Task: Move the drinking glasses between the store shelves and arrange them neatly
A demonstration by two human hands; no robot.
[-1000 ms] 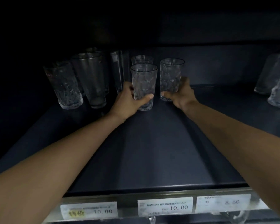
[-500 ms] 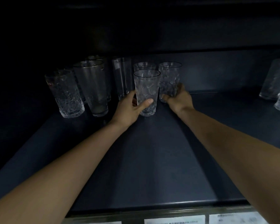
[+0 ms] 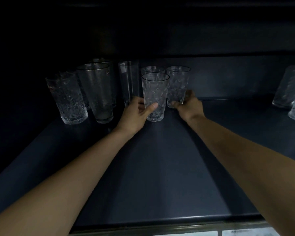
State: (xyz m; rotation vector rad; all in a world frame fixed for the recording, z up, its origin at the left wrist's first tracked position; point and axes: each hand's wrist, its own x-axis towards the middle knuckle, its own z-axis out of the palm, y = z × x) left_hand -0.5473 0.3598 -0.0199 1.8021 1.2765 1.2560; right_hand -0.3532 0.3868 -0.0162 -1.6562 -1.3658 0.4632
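Deep on the dark matte shelf (image 3: 160,167), I log both hands working at the back row. Reading 1: the left hand (image 3: 136,114) wraps the clear faceted drinking glass with a dark rim (image 3: 155,92), thumb across its near face and fingers curled behind. The glass is upright, its base on the shelf as far as I can tell. Reading 2: the right hand (image 3: 189,106) grips the lower part of a second faceted dark-rimmed glass (image 3: 177,82), just right of and behind the first. Whether the two touch, I cannot tell. Behind the left-hand glass stands a third faceted glass (image 3: 152,69), showing little more than its rim. Left of the left hand I note a tall straight-sided clear glass (image 3: 128,79) just beside its fingers, then a smooth tapered glass (image 3: 97,89), then a pebbled tumbler (image 3: 66,97) furthest out. Well right of the right hand: blurred clear glasses (image 3: 288,86) at the frame edge. Below both forearms, white price labels (image 3: 186,233), unreadable
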